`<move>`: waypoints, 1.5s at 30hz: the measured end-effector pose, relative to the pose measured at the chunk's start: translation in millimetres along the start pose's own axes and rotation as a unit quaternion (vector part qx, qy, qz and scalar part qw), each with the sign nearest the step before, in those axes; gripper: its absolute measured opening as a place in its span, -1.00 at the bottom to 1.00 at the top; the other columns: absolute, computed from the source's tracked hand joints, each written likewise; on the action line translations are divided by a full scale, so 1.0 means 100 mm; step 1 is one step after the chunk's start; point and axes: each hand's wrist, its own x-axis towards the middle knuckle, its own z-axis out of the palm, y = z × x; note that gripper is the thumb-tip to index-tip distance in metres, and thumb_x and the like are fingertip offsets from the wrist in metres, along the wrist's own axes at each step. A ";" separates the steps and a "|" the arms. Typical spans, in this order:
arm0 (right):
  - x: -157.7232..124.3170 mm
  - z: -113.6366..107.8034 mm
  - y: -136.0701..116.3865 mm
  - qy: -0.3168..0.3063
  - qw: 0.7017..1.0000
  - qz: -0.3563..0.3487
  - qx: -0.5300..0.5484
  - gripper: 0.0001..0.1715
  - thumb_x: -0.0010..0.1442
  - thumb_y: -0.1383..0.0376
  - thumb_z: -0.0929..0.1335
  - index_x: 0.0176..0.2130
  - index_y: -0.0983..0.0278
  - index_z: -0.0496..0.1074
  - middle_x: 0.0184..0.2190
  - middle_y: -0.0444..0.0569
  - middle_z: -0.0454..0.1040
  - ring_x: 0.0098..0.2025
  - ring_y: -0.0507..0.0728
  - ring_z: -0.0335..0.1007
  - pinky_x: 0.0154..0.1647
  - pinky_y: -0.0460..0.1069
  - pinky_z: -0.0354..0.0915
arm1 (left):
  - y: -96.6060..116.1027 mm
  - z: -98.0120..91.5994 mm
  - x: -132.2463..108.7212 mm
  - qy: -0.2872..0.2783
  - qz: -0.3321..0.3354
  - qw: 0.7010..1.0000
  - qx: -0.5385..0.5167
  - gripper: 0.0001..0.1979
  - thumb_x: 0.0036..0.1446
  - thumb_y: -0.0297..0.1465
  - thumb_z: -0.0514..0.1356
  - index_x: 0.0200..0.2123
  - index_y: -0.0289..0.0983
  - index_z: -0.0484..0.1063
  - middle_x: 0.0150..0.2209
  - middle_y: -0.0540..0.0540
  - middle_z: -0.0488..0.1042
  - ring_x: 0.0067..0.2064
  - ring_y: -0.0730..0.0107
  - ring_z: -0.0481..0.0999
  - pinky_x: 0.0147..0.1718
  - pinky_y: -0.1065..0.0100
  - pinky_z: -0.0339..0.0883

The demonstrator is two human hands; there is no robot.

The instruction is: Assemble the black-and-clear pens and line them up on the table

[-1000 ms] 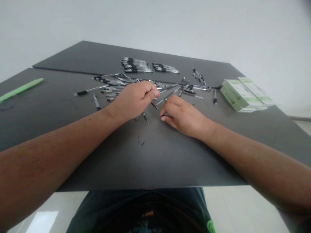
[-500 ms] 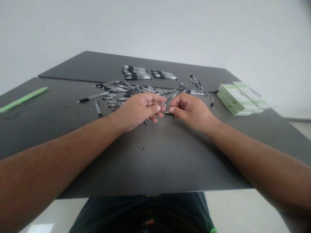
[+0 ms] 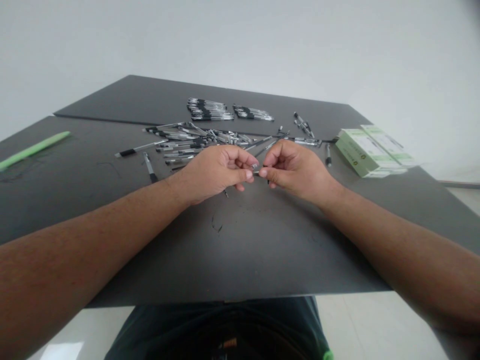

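Note:
My left hand [image 3: 221, 170] and my right hand [image 3: 298, 167] meet fingertip to fingertip above the table. Thumb and fingers of the left pinch a small clear and silvery pen part [image 3: 254, 166]. In my right hand's pinch is a thin pen part with a metallic tip [image 3: 256, 173], pointing at the left fingertips; most of it is hidden by the fingers. A dark, narrow pen end [image 3: 226, 193] shows below my left hand, and whether it is held or lies there I cannot tell. Behind the hands spreads a loose pile of black-gripped pens [image 3: 183, 146].
Two neat rows of pens [image 3: 210, 110] lie at the back, with a few loose pens [image 3: 303, 125] to their right. Green-and-white boxes [image 3: 369, 152] stand at the right beside a single short pen piece [image 3: 328, 155]. A green strip [image 3: 35, 150] lies far left on the dark table [image 3: 240, 260].
My two hands have come slightly closer, so the metallic tip in the right now sits against the left fingertips. The left thumb has moved a little right.

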 end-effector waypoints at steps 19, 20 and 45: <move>-0.03 0.08 0.05 0.048 0.998 -0.028 0.019 -0.65 0.28 0.09 0.64 -0.10 0.17 0.55 -0.30 -0.12 0.63 -0.33 0.14 0.68 -0.29 0.08 0.62 | -0.04 0.06 0.01 0.067 0.011 0.997 0.042 -0.79 0.13 -0.54 0.44 -0.20 -0.23 0.55 -0.33 -0.05 0.66 -0.30 0.29 0.73 -0.40 0.34 0.68; -0.03 0.08 0.04 0.047 0.998 -0.031 0.013 -0.68 0.28 0.11 0.63 -0.11 0.17 0.56 -0.30 -0.11 0.64 -0.33 0.14 0.68 -0.28 0.08 0.62 | -0.04 0.06 0.01 0.068 0.012 0.997 0.041 -0.79 0.13 -0.54 0.45 -0.20 -0.23 0.55 -0.33 -0.04 0.66 -0.31 0.31 0.72 -0.40 0.34 0.68; -0.12 0.08 -0.04 0.081 0.964 -0.112 -0.225 -0.86 0.40 0.13 0.57 -0.13 0.13 0.73 -0.23 -0.07 0.76 -0.19 0.23 0.64 -0.07 0.12 0.54 | -0.07 0.06 0.01 0.062 0.044 0.994 0.083 -0.80 0.04 -0.40 0.51 -0.27 -0.22 0.60 -0.30 -0.04 0.69 -0.25 0.33 0.66 -0.20 0.30 0.56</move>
